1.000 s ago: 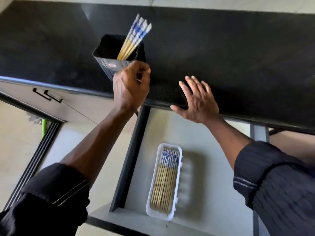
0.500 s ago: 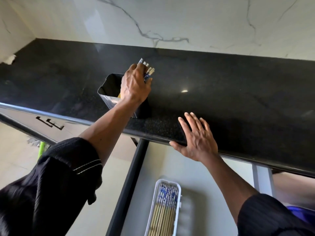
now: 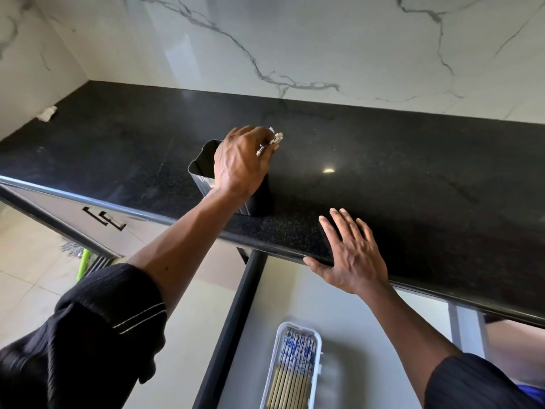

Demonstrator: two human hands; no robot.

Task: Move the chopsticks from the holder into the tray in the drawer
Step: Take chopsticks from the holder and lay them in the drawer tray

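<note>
A black square holder (image 3: 203, 169) stands near the front edge of the black countertop (image 3: 413, 160). My left hand (image 3: 240, 163) is over its mouth, closed around the blue-and-white tops of the chopsticks (image 3: 272, 140) that stick out past my fingers. My right hand (image 3: 352, 255) lies flat and spread on the counter's front edge, holding nothing. Below, in the open drawer (image 3: 354, 314), a white tray (image 3: 275, 358) holds several bamboo chopsticks (image 3: 293, 370) with blue-patterned ends.
A marble wall rises behind the counter. A scrap of white paper (image 3: 47, 113) lies at the counter's far left. The drawer's dark side rail (image 3: 233, 320) runs down the middle. Cabinet handles (image 3: 103, 220) and a green-handled tool (image 3: 83, 262) are at lower left.
My left hand rose from the holder's front to its top and closed around the chopstick ends. The camera tilted up, bringing the wall into view. My right hand stayed on the counter edge.
</note>
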